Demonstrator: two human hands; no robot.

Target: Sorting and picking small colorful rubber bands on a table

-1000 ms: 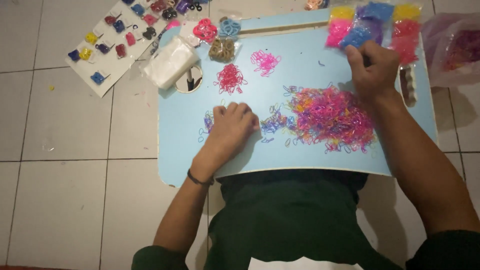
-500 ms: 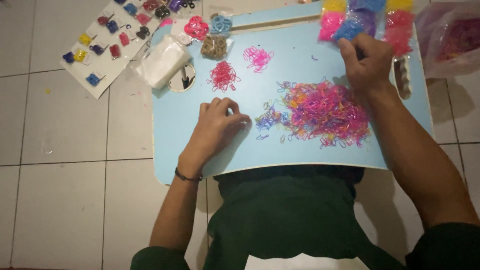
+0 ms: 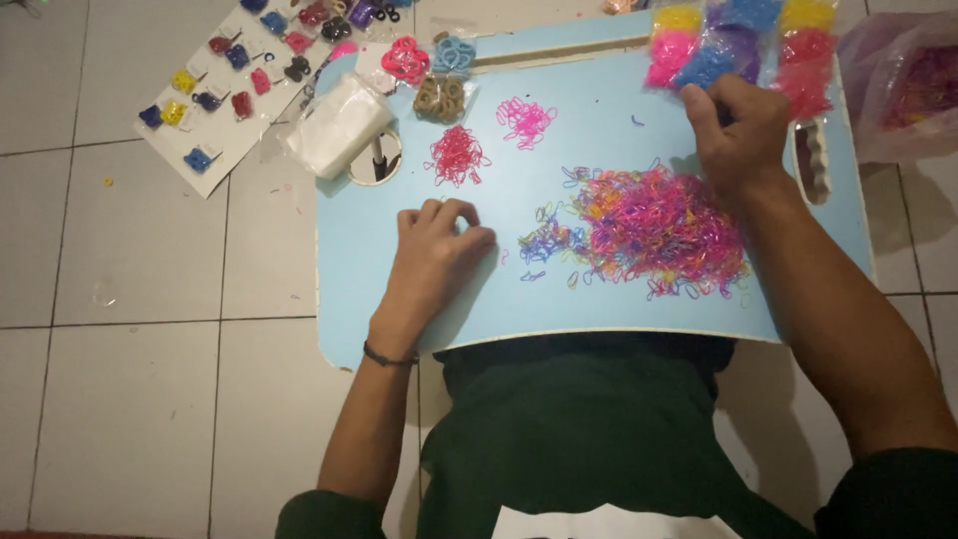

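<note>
Clear packets (image 3: 733, 45) of yellow, pink, blue, purple and red bands lie just beyond the right hand's fingers (image 3: 714, 100). A white wrapped pack (image 3: 334, 125) sits beyond the left hand's fingers (image 3: 439, 212). A white card (image 3: 225, 95) of coloured clips lies farther left. A clear bag (image 3: 913, 90) lies right of the right hand's fingers.

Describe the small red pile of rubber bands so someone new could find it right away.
Start at the light blue table and find the round hole near its far left corner. Just right of the hole lies the red pile, above the left hand. It is plain red; the neighbouring small pile is pink, the big heap mixed.
</note>
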